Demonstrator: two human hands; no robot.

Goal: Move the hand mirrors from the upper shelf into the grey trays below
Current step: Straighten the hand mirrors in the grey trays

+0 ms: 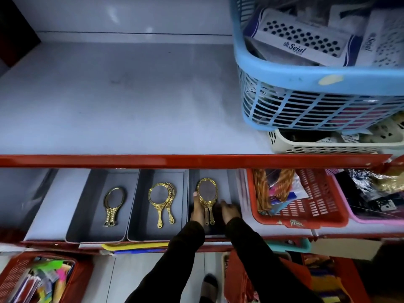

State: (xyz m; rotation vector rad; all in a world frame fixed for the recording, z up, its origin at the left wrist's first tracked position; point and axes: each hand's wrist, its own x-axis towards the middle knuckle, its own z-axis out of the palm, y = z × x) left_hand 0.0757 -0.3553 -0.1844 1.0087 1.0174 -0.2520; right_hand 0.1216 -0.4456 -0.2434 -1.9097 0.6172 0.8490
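Observation:
Three grey trays stand side by side on the lower shelf. The left tray (87,215) holds gold oval hand mirrors (113,204). In the middle tray (142,186) lies a small stack of round gold mirrors (161,200). Inside the right tray (231,184), gold oval mirrors (207,193) lie with their handles toward me. My left hand (197,211) rests against their left side at the handles, fingers touching them. To their right, my right hand (229,212) lies apart from them, fingers curled on the tray floor. The upper shelf (120,95) shows no mirrors.
A blue basket (306,99) of card packets sits on a cream basket (328,143) at the upper shelf's right. A red shelf lip (175,160) crosses the view. Red (306,206) and pink (371,217) baskets stand right of the trays. More baskets sit below.

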